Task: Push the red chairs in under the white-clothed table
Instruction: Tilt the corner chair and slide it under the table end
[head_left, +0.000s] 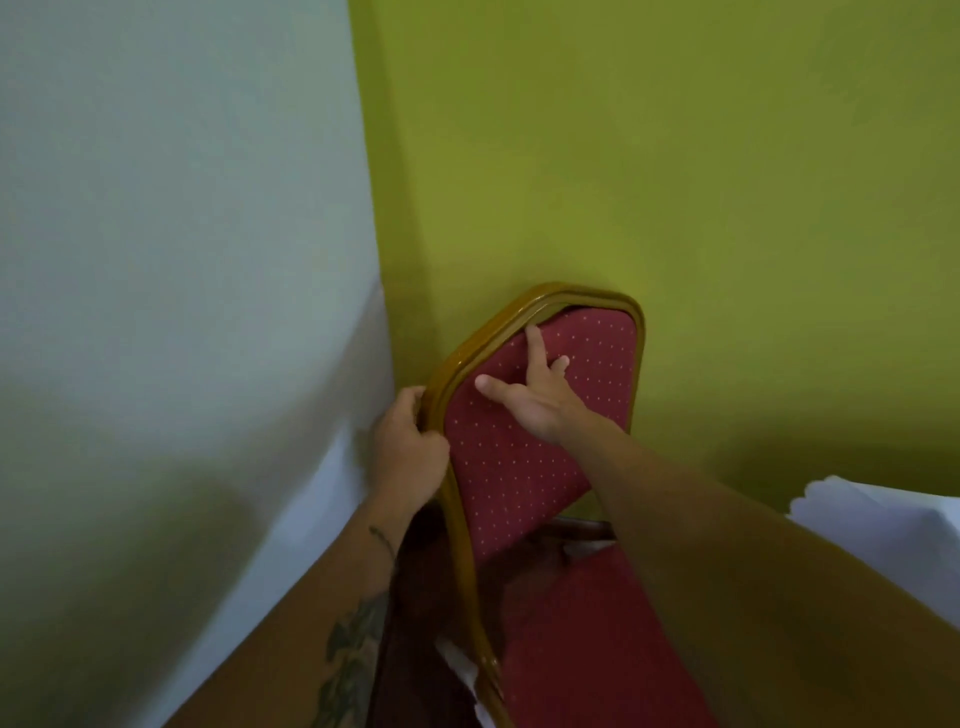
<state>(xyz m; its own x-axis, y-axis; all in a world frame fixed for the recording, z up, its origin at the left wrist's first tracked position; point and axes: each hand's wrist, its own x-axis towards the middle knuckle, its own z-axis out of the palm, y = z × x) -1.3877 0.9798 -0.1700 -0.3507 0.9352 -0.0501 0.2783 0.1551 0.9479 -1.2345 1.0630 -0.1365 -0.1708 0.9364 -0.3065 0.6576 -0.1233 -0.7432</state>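
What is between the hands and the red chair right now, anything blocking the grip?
Nothing visible. The left hand already grips the gold frame of the red chair on its left edge, and the right hand lies with spread fingers on the padded back. Only a corner of the white tablecloth shows at right.

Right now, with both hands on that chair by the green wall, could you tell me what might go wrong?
1. The left hand grips the chair frame right beside the white wall; knuckles could scrape or get pinched.
2. The right hand only presses flat on the backrest, so the chair may twist.
3. The frame top sits near the green wall and could scuff it.
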